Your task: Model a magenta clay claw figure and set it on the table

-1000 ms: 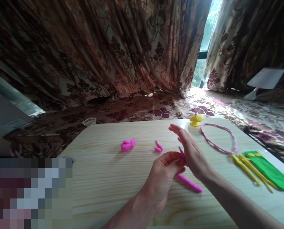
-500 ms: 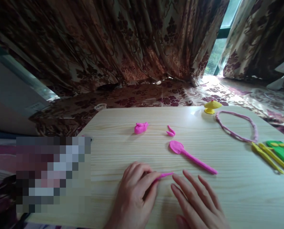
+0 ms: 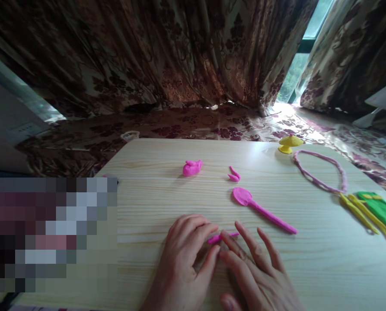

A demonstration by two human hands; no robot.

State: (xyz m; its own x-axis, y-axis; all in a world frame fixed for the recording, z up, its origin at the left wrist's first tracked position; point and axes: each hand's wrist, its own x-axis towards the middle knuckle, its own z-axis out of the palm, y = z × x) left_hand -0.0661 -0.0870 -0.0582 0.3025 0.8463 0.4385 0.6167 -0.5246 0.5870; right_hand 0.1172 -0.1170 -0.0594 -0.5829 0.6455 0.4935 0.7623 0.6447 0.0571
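Note:
A thin pink strip of modelling clay point(image 3: 215, 238) lies on the table between my hands, one end tapering to a point. My left hand point(image 3: 188, 255) arches beside it, thumb and fingers apart around its thicker end. Over from the right comes my right hand point(image 3: 253, 263), fingers spread, with a fingertip at the strip; whether it presses on it I cannot tell. Just beyond lies a pink clay spoon shape point(image 3: 243, 196) with a long handle. Farther back are a small curved pink clay piece point(image 3: 234, 177) and a pink clay lump point(image 3: 192, 168).
On the pale wooden table point(image 3: 147, 172), a yellow clay stand shape point(image 3: 290, 141) is at the back right. Near it lie a twisted pink ring point(image 3: 320, 185), yellow clay strips point(image 3: 358, 214) and a green clay slab point(image 3: 379, 209). Patterned curtains point(image 3: 180, 56) hang behind.
My left thumb and fingers have parted from the pink strip, which now lies on the table. My right hand has moved left, bringing its fingertips to the strip.

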